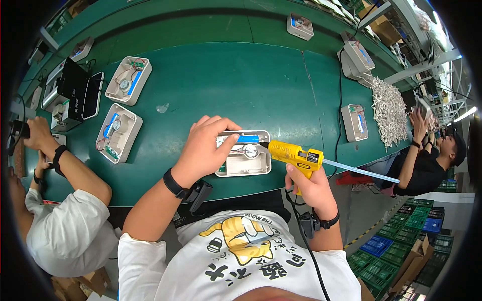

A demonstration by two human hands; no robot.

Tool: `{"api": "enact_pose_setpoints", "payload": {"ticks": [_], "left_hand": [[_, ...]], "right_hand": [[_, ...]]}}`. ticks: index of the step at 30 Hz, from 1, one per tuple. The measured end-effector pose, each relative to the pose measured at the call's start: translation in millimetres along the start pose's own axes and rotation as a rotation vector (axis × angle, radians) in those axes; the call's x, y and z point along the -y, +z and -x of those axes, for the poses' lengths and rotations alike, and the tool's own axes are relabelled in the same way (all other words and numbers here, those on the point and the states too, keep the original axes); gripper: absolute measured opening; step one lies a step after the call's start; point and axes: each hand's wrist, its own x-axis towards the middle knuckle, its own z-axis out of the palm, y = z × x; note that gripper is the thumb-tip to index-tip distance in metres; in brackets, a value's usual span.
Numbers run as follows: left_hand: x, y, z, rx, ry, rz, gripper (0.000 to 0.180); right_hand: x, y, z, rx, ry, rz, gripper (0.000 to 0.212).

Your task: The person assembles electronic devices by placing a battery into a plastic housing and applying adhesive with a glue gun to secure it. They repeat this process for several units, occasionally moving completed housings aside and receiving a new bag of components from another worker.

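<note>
Bright, even overhead light. Soft glare on the green belt (261, 85); faint shadows under hands. Centre sharp. Heavy fisheye bending toward the rim, black corners. Far right washed out, lamp (466, 114) blown white.
</note>
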Motion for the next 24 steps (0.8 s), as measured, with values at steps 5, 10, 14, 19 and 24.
{"api": "enact_pose_setpoints", "payload": {"ticks": [5,10,14,19,24], "left_hand": [[-2,1,0,-0.008,-0.011,-0.001,0.012],[-3,-1,-2,0.016,-0.031,-0.005,0.013],[3,-2,1,0.047,-0.012,0.007,0.019],[-6,-7,3,0.125,0.069,-0.069,0.031],[-5,-13,2,0.216,0.044,-0.068,0.048]], "right_hand": [[-4,-8,-2,0.086,0.051,-0.016,0.036],[8,-1,7,-0.009,-0.001,0.071,0.035],[23,11,9,-0.039,-0.055,0.050,0.035],[33,21,-5,0.105,-0.076,0.048,0.035],[30,26,-17,0.236,-0.043,0.097,0.033]]}}
